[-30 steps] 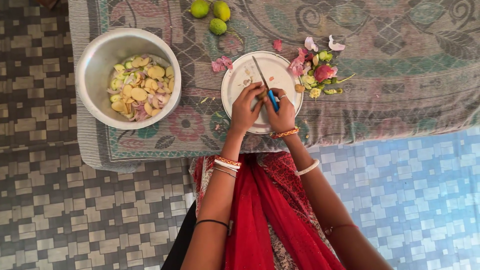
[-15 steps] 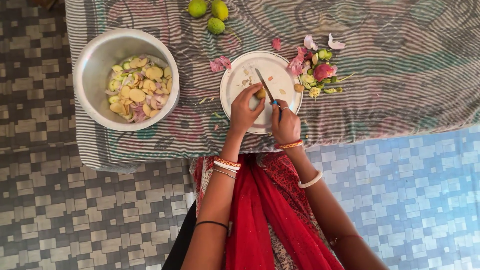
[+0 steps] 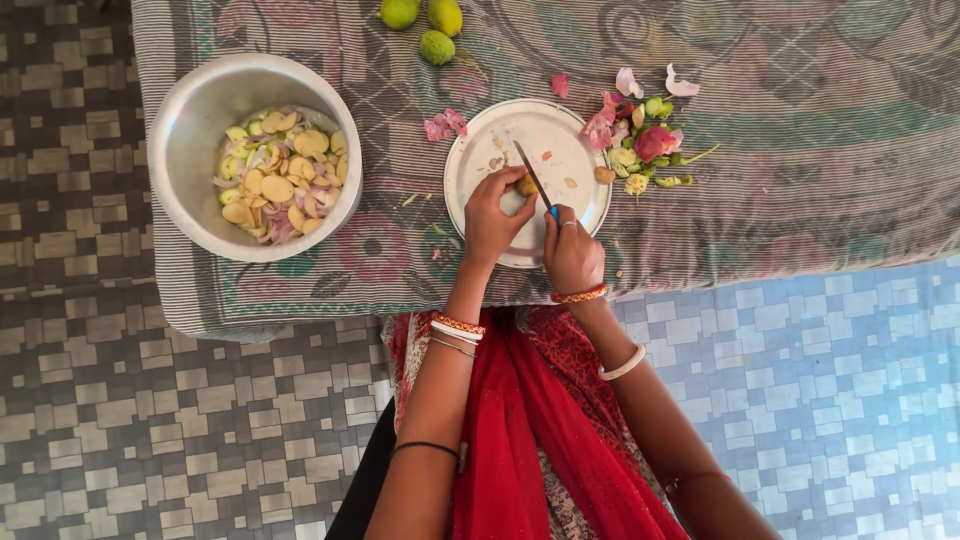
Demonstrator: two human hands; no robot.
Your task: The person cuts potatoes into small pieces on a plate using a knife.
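Observation:
My left hand (image 3: 492,218) pinches a small yellowish potato piece (image 3: 526,185) against a white round plate (image 3: 478,152). My right hand (image 3: 572,252) grips a knife (image 3: 533,177) with a blue handle; its blade lies across the piece, tip pointing up and left. A few thin slices and scraps lie on the plate. Both wrists wear bangles.
A metal bowl (image 3: 190,130) of sliced vegetables stands at the left on the patterned cloth (image 3: 800,150). Three green limes (image 3: 424,24) lie at the top edge. A heap of pink and green peelings (image 3: 636,136) sits right of the plate. Tiled floor lies below the cloth's edge.
My right hand drew back toward me, pulling the knife down through the piece. A new slice lies on the plate. My left hand stayed on the piece.

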